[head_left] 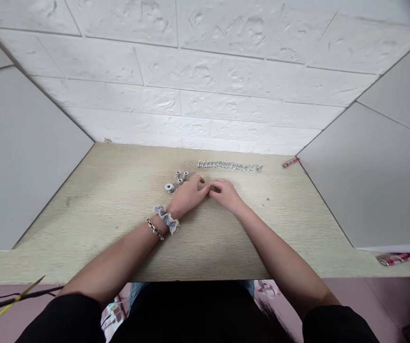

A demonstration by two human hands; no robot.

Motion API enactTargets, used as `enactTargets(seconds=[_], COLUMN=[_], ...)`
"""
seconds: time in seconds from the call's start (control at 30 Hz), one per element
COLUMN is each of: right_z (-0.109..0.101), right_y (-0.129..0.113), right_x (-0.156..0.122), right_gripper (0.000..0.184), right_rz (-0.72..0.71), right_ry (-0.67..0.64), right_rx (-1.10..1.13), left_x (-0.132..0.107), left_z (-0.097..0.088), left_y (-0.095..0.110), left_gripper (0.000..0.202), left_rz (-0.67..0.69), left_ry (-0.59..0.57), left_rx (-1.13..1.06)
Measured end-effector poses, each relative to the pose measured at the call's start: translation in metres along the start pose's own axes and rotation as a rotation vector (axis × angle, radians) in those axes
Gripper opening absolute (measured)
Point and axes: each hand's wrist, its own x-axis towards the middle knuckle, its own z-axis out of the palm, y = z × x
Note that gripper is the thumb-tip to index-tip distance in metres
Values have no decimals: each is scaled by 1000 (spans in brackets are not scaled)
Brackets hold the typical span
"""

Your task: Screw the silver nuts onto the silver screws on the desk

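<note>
Over the middle of the table, my left hand (189, 194) and my right hand (226, 195) meet at the fingertips. Both are closed in a pinch, and whatever lies between the fingers is too small or hidden to name. Just left of my left hand stand small stacks of metal nuts (185, 175) and a wider stack of washers (169, 187). Beyond the hands, a row of several silver bolts (226, 165) runs left to right. The bolt at the right end (259, 168) sits slightly apart and looks thicker near its base.
A white brick-pattern wall (197, 105) closes off the back of the wooden table (112, 205). Grey panels stand at left (29, 157) and right (372, 176). Red-and-silver cylinders lie by the right panel (290, 162) and at the front right edge (395, 259). Small reddish crumbs (267, 199) lie right of my hands.
</note>
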Motion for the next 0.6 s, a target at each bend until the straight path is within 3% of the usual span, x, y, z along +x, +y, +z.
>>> enactTargets(seconds=[0.13,0.23,0.43,0.5,0.6], right_z=[-11,-31,-81,-92,-99], right_y=[4,16,67,84,101], right_x=[1,1,-5,-8,-10], right_gripper=[13,15,25,26,27], right_rz=[35,124,436,559,630], right_ry=[8,59,231,302,363], right_rx=[-4,-48,-198,-289,-316], left_x=[-2,-3,-4,-4,-4], left_z=[1,0,-2,-3,-3], left_y=[0,1,1,1,2], left_gripper=[47,46,35,33,33], left_rz=[27,32,48,58,63], left_ry=[1,-6,-35,-41,-48], left_rx=[15,27,58,67,74])
